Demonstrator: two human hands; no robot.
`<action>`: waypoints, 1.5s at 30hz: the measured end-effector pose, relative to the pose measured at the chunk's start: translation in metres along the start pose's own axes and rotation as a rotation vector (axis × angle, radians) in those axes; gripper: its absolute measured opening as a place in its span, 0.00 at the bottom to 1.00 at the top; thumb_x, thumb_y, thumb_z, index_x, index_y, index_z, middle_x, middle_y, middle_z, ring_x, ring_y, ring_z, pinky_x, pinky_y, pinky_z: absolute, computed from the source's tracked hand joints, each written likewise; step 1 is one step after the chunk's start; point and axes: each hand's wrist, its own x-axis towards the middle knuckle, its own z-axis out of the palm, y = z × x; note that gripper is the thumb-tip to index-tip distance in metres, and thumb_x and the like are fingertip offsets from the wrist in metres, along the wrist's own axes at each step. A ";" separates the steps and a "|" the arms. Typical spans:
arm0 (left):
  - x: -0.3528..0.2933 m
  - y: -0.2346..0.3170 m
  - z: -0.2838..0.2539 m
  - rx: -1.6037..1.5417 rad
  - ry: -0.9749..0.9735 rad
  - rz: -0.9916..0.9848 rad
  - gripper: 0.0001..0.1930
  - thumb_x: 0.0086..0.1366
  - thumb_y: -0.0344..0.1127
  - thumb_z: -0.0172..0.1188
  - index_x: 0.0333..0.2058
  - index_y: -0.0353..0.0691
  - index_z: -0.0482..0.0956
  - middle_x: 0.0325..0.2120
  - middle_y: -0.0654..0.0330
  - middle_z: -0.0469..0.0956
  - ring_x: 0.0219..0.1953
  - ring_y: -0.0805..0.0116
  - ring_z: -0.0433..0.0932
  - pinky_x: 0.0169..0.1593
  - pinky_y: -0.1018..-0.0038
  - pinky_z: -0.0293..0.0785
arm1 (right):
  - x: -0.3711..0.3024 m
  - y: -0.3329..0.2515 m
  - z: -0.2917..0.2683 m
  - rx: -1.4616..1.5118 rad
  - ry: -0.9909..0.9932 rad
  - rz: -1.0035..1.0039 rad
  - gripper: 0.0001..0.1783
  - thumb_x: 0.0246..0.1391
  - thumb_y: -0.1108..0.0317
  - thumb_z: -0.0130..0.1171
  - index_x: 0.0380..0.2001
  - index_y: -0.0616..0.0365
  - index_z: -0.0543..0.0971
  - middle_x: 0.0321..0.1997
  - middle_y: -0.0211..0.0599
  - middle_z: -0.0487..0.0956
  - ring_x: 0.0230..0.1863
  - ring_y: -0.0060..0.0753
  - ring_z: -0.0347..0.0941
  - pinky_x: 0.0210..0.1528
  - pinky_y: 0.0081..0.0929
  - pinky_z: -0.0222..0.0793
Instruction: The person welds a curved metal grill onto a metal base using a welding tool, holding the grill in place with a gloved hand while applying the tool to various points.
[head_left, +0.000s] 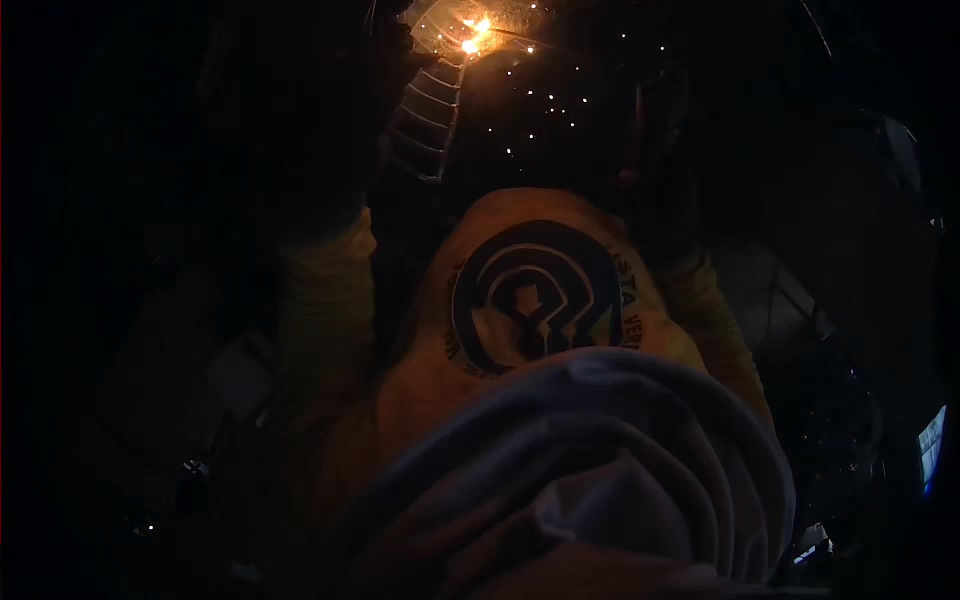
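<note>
At the top of the head view a bright orange-white glow [476,35] lights a small patch of metal, with sparks scattered to its right and below. Just below the glow a narrow metal piece with curved, evenly spaced rungs [430,115] runs down. My left hand [340,110], a dark shape with a yellow sleeve behind it, is close to the left side of this piece. Over on the right, my right hand [660,130] is almost lost in the dark. Shadow hides the fingers of both hands, and I cannot make out what either holds.
My yellow shirt [540,205] with a dark round print and a grey draped cloth [600,430] fill the lower middle. A small bright bluish panel [932,450] shows at the right edge. Dim pale shapes lie on both sides; most surroundings are too dark to tell.
</note>
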 end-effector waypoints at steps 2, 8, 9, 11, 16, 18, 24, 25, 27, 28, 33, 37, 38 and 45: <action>0.001 0.002 0.001 0.007 -0.012 -0.006 0.23 0.75 0.36 0.47 0.65 0.34 0.62 0.65 0.53 0.64 0.65 0.59 0.65 0.68 0.65 0.61 | -0.015 0.026 -0.006 -0.233 0.038 -0.069 0.42 0.67 0.64 0.59 0.76 0.56 0.50 0.60 0.44 0.73 0.41 0.28 0.78 0.44 0.26 0.77; -0.002 0.003 0.000 0.004 -0.025 -0.004 0.24 0.76 0.36 0.46 0.66 0.34 0.61 0.66 0.53 0.63 0.66 0.59 0.64 0.69 0.65 0.59 | 0.004 -0.004 -0.005 -0.201 0.006 -0.069 0.41 0.67 0.57 0.58 0.72 0.69 0.55 0.58 0.46 0.74 0.50 0.34 0.74 0.50 0.27 0.72; -0.001 0.003 0.000 0.003 -0.026 -0.003 0.24 0.76 0.36 0.46 0.66 0.34 0.61 0.66 0.53 0.63 0.66 0.59 0.64 0.69 0.65 0.59 | 0.004 -0.006 -0.004 -0.182 -0.014 -0.073 0.40 0.68 0.57 0.55 0.72 0.71 0.54 0.65 0.52 0.69 0.59 0.42 0.71 0.57 0.31 0.70; -0.001 0.003 -0.001 -0.003 -0.023 -0.005 0.24 0.76 0.36 0.45 0.66 0.34 0.61 0.66 0.53 0.63 0.67 0.60 0.63 0.69 0.65 0.59 | 0.004 -0.004 -0.003 -0.198 -0.008 -0.081 0.39 0.68 0.57 0.56 0.70 0.72 0.56 0.63 0.51 0.69 0.58 0.41 0.71 0.56 0.31 0.70; -0.002 0.003 -0.008 -0.041 0.016 0.005 0.24 0.76 0.36 0.45 0.67 0.34 0.60 0.67 0.53 0.62 0.68 0.60 0.62 0.70 0.65 0.58 | 0.013 0.006 0.008 -0.006 0.046 -0.064 0.34 0.63 0.60 0.63 0.65 0.67 0.65 0.47 0.38 0.76 0.38 0.25 0.74 0.37 0.23 0.75; -0.001 0.003 -0.010 -0.053 0.019 0.008 0.24 0.76 0.36 0.44 0.67 0.34 0.59 0.68 0.53 0.61 0.68 0.60 0.62 0.70 0.65 0.57 | 0.023 0.019 0.001 -0.511 0.042 -0.232 0.31 0.62 0.64 0.60 0.65 0.63 0.68 0.62 0.42 0.68 0.47 0.28 0.72 0.38 0.24 0.76; 0.003 -0.005 -0.012 -0.079 -0.043 -0.033 0.24 0.77 0.35 0.43 0.68 0.34 0.58 0.68 0.53 0.60 0.69 0.60 0.61 0.71 0.66 0.56 | 0.018 -0.008 0.014 0.297 -0.071 -0.034 0.34 0.62 0.70 0.65 0.68 0.65 0.64 0.50 0.35 0.75 0.39 0.20 0.75 0.46 0.23 0.75; 0.003 -0.005 -0.013 -0.088 -0.049 -0.035 0.24 0.77 0.35 0.43 0.68 0.34 0.58 0.69 0.54 0.60 0.69 0.60 0.61 0.72 0.66 0.56 | 0.012 -0.008 0.012 0.319 -0.049 -0.013 0.34 0.63 0.69 0.64 0.68 0.65 0.63 0.47 0.34 0.77 0.39 0.20 0.76 0.47 0.24 0.76; 0.002 -0.006 -0.013 -0.103 -0.061 -0.043 0.25 0.77 0.35 0.43 0.68 0.34 0.58 0.69 0.54 0.60 0.69 0.60 0.60 0.72 0.66 0.56 | 0.012 -0.007 0.011 0.188 -0.013 0.003 0.32 0.63 0.66 0.64 0.66 0.65 0.67 0.49 0.37 0.78 0.40 0.23 0.76 0.48 0.26 0.75; 0.001 -0.006 -0.014 -0.113 -0.063 -0.044 0.25 0.77 0.35 0.42 0.68 0.34 0.57 0.69 0.54 0.60 0.70 0.60 0.60 0.72 0.66 0.56 | 0.012 -0.009 0.009 0.130 -0.029 0.043 0.31 0.63 0.65 0.63 0.66 0.65 0.68 0.51 0.39 0.78 0.42 0.26 0.77 0.49 0.27 0.75; -0.004 -0.007 -0.013 -0.158 -0.090 -0.069 0.25 0.78 0.35 0.41 0.69 0.34 0.56 0.70 0.54 0.59 0.70 0.60 0.59 0.73 0.66 0.55 | 0.009 -0.014 0.001 -0.450 0.023 -0.177 0.33 0.66 0.56 0.57 0.66 0.68 0.68 0.61 0.50 0.75 0.51 0.38 0.74 0.53 0.34 0.70; -0.005 -0.014 -0.012 -0.233 -0.128 -0.102 0.25 0.78 0.35 0.41 0.70 0.34 0.56 0.71 0.54 0.58 0.71 0.60 0.58 0.73 0.66 0.54 | 0.007 -0.003 0.003 -0.036 0.128 -0.081 0.38 0.64 0.47 0.61 0.63 0.69 0.66 0.48 0.35 0.77 0.38 0.20 0.74 0.39 0.19 0.71; -0.006 -0.017 -0.014 -0.259 -0.141 -0.116 0.25 0.78 0.35 0.40 0.70 0.34 0.55 0.71 0.54 0.58 0.71 0.60 0.58 0.73 0.66 0.54 | 0.005 0.000 -0.001 -0.068 0.119 -0.078 0.40 0.64 0.46 0.61 0.63 0.69 0.66 0.47 0.35 0.77 0.38 0.20 0.75 0.39 0.20 0.72; -0.016 -0.052 -0.011 -0.629 -0.365 -0.337 0.26 0.79 0.35 0.39 0.71 0.34 0.54 0.72 0.54 0.57 0.72 0.60 0.57 0.74 0.66 0.52 | -0.004 0.001 -0.007 -0.036 0.155 0.067 0.29 0.62 0.55 0.62 0.52 0.72 0.71 0.33 0.41 0.84 0.32 0.32 0.83 0.37 0.25 0.77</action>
